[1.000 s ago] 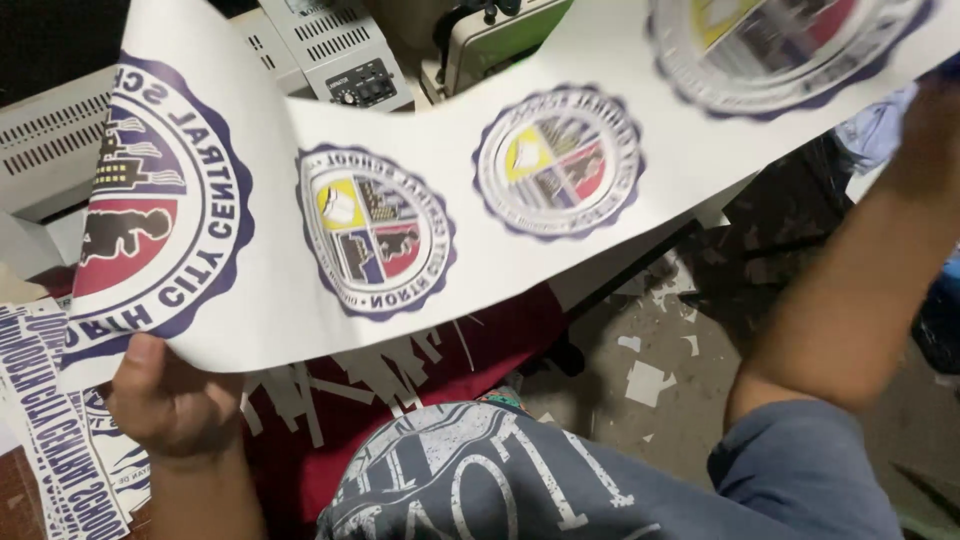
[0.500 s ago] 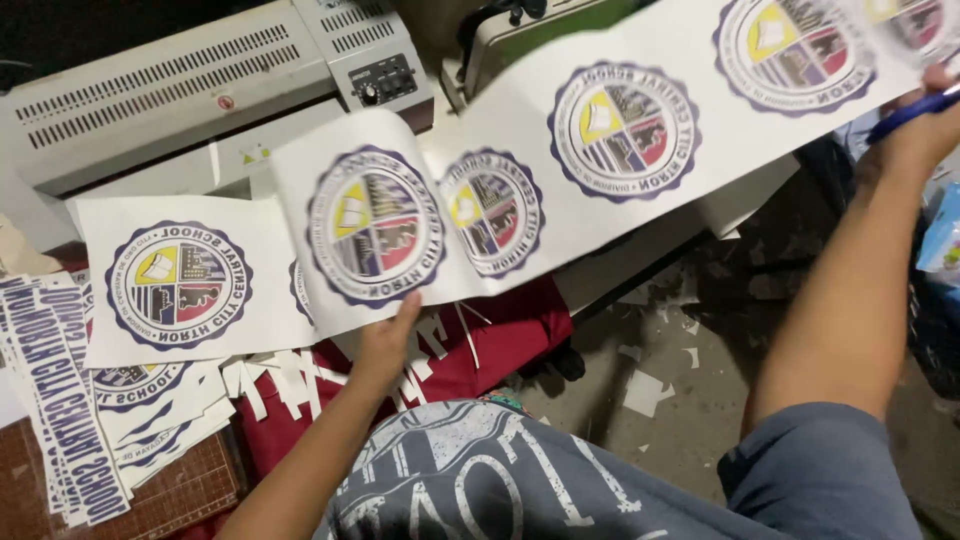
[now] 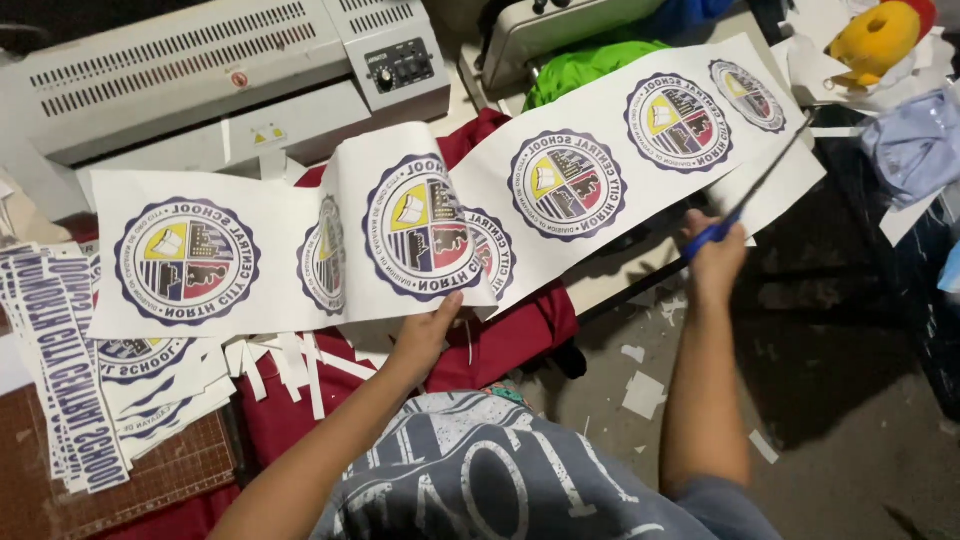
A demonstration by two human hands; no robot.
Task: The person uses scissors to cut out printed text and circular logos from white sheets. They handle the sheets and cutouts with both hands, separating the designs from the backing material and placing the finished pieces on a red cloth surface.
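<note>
Since half a second ago the long printed strip [image 3: 600,180] has slid down and to the right in view, its folded left part now lying lower, and the right hand [image 3: 715,262] has come in from the right edge to sit just under the strip's near edge. The left hand [image 3: 425,335] has shifted a little right and still pinches the strip from below.

The left hand grips the near edge of the strip where it folds over itself, thumb on top and fingers hidden beneath. The right hand is closed around the blue handles of a pair of scissors [image 3: 755,190], whose dark blades slant up and to the right across the strip's right end; whether the blades are cutting the paper cannot be told.

The strip is white, printed with a row of round crests ringed in dark blue, and runs from the middle left up to the far right. Beneath it lies a red cloth [image 3: 510,345] strewn with white paper offcuts [image 3: 285,362]. To the near left is a stack of cut lettering strips [image 3: 60,370] on a brown cutting mat [image 3: 170,475]. At the far left stands a grey laminating machine [image 3: 220,70]; a green cloth [image 3: 590,65] shows far centre.
</note>
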